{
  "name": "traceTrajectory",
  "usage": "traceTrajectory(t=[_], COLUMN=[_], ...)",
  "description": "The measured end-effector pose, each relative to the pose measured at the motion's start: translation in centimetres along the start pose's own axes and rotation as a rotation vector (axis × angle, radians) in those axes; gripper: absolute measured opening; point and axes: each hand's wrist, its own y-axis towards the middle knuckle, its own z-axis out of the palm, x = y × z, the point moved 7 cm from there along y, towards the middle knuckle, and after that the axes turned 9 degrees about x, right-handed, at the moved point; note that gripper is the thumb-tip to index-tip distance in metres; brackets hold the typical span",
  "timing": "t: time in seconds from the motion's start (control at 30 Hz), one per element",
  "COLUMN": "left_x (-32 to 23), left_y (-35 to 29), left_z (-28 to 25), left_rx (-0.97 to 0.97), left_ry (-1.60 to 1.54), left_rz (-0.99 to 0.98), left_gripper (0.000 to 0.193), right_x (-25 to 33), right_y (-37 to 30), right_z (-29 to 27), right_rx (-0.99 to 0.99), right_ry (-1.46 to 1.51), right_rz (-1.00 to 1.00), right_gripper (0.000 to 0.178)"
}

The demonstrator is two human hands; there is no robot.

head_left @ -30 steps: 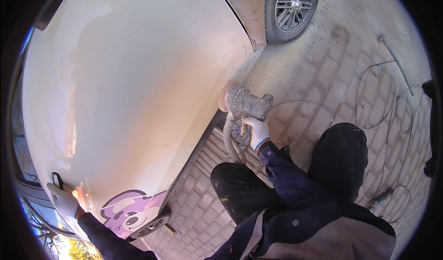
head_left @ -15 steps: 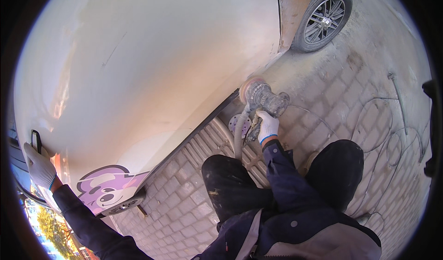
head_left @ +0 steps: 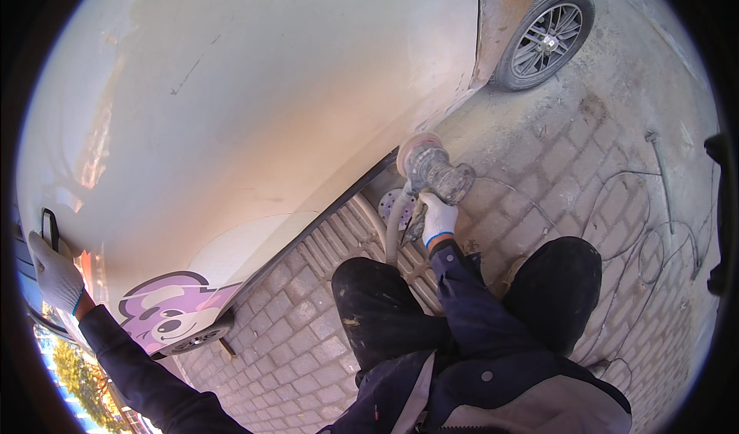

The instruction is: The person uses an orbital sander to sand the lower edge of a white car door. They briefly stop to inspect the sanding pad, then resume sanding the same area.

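- Orbital sander (head_left: 431,168): a dusty, hand-held power tool whose round pad meets the lower edge of the car body panel (head_left: 254,111), just above and ahead of the right hand.
- Right hand (head_left: 437,218), in a white glove: closed around the sander's grip, with the pale hose (head_left: 394,230) trailing down just beside it toward the knees.
- Left hand (head_left: 54,271), also gloved: far out to the person's left, well apart from the tool, resting near the dark door handle (head_left: 49,228); whether the fingers clasp the handle or merely press flat on the panel cannot be told.
- Spare abrasive disc (head_left: 396,201): lying on the paving just left of the right hand, below the panel's edge.
- Technique, as a judgement: the pad should sit flat on the curved sill rather than tipped on its rim, with light, even pressure and the hose kept clear of the pad.
- Surroundings: brick paving (head_left: 308,334) under the crouched knees, a purple cartoon decal (head_left: 165,315) low on the panel between the hands, a wheel (head_left: 546,38) beyond the right hand, thin cables (head_left: 639,226) looping to its right.
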Motion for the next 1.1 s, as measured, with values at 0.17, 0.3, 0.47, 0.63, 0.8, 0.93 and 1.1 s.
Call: traceTrajectory(t=[0.17,0.3,0.47,0.63,0.8,0.93,1.1], left_x=[0.2,0.3,0.6,0.7,0.8,0.9,0.9], left_y=[0.1,0.2,0.3,0.4,0.4,0.4,0.4], left_z=[0.2,0.4,0.6,0.7,0.9,1.0,1.0], left_rx=[0.004,0.008,0.015,0.018,0.022,0.021,0.027], left_ry=[-0.013,-0.017,-0.027,-0.030,-0.034,-0.039,-0.046], left_rz=[-0.004,-0.008,-0.013,-0.017,-0.019,-0.021,-0.030], left_gripper=[0.073,0.072,0.071,0.069,0.068,0.067,0.066], right_x=[0.0,-0.3,-0.6,-1.0,-1.2,-0.9,-1.1], right_y=[0.1,0.0,0.0,-0.4,-0.7,-0.4,-0.1], right_z=[0.1,0.2,0.3,0.4,0.5,0.4,0.0], right_rx=[0.037,0.027,0.018,0.067,0.096,0.066,0.072], right_ry=[0.020,-0.051,-0.064,-0.102,-0.118,-0.127,-0.138], right_rz=[-0.032,-0.014,-0.009,-0.003,-0.007,-0.003,0.011], right_gripper=[0.005,0.006,0.006,0.007,0.008,0.005,0.006])
